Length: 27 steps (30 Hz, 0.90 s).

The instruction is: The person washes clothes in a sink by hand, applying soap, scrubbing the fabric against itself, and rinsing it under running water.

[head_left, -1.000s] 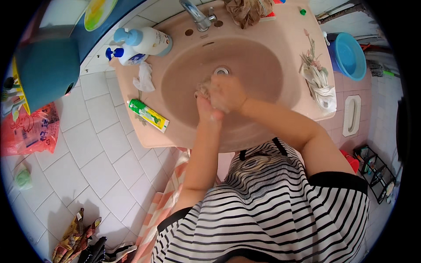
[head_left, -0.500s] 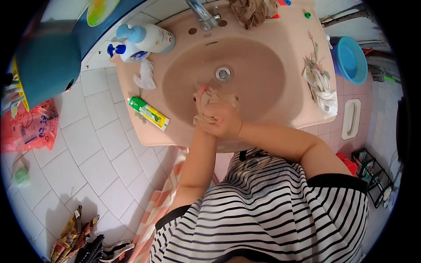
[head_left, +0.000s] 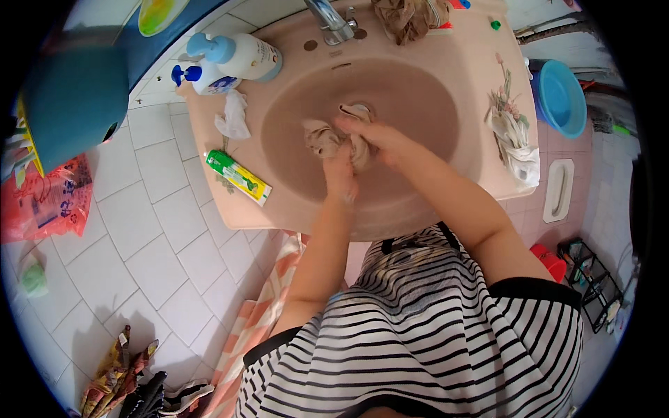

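Note:
Over the bowl of a pink sink (head_left: 432,174), both my hands hold a thin, wet-looking beige cloth (head_left: 321,139) bunched into loose folds. My left hand (head_left: 340,172) grips it from below, with its fingers partly covered by fabric. Just to the right and a little farther in, my right hand (head_left: 380,138) closes on another part, thumb and fingers around the folds. One fold reaches over the metal drain (head_left: 364,107) and hides most of it. The cloth's exact kind does not show.
A chrome faucet (head_left: 333,26) rises at the back. On the left rim stand pump bottles (head_left: 251,57), a crumpled white cloth (head_left: 235,115) and a green-yellow tube (head_left: 238,177). Brown fabric (head_left: 410,21) lies behind, whitish cloth (head_left: 514,143) at right. Blue basins (head_left: 561,97) sit beyond.
My hands have moved forward from the bowl's near side toward the drain. The cloth, squeezed tightly between them before, is now spread looser, and the hands are farther apart.

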Available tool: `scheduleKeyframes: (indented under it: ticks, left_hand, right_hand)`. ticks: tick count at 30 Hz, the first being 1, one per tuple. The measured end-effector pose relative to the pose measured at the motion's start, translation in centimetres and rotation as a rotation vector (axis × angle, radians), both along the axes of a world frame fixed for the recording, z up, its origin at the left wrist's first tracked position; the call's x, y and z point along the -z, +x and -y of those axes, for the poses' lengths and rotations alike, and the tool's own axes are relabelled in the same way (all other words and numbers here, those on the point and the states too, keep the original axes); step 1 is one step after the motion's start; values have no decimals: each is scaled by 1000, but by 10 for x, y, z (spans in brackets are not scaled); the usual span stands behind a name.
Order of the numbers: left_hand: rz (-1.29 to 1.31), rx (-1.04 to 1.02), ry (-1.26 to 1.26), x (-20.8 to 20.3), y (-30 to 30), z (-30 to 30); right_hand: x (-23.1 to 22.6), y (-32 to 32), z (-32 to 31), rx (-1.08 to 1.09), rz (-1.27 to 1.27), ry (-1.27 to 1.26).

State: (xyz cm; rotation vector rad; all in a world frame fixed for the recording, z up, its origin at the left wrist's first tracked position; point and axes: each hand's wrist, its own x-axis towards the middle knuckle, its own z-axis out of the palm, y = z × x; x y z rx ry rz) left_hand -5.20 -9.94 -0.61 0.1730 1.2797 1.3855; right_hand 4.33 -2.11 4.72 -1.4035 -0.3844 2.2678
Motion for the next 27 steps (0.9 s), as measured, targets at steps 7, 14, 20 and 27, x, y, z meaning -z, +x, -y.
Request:
scheduleKeyframes:
  ticks: [7, 14, 20, 27]
  left_hand:
    - [535, 13, -136, 11, -32, -3]
    - [738, 21, 75, -38, 9, -37]
    - [813, 202, 170, 13, -43, -13]
    - [412, -99, -193, -39, 21, -40]
  right_hand:
    - [7, -6, 32, -300, 97, 1045]
    - [8, -7, -3, -113, 647, 1174]
    - [-29, -7, 38, -212, 518, 1541]
    - [70, -1, -2, 141, 456, 810]
